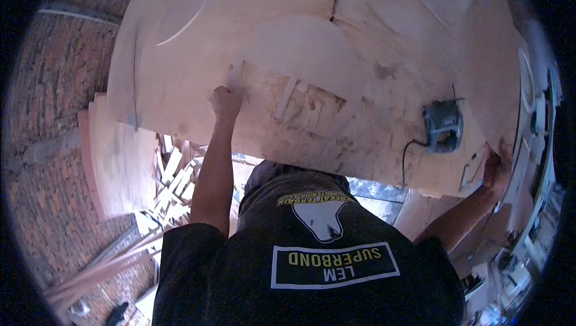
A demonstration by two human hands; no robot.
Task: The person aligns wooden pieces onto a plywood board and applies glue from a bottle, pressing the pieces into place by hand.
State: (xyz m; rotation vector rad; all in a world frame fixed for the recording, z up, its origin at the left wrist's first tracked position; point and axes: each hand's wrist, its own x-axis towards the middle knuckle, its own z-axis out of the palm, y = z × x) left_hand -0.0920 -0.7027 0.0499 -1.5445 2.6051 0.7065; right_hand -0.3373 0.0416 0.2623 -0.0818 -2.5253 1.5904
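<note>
Head view: a broad, tan wooden board is spread beneath and ahead of the left hand, its long axis laid from left to right across the body. The left fingers are curled narrow just beside a small, pale, flat piece; whether it is gripped cannot be told. By the right hand the board's right end is neared; its finger spread cannot be made out. Inward and ahead of those fingers, nearer to them than to the left ones, a blue-grey power tool with a dark cord is rested on the board. Right of the left fingers, rough brown staining is crossed by a pale, straight strip; farther ahead, smoother, dusty wood is seen.
</note>
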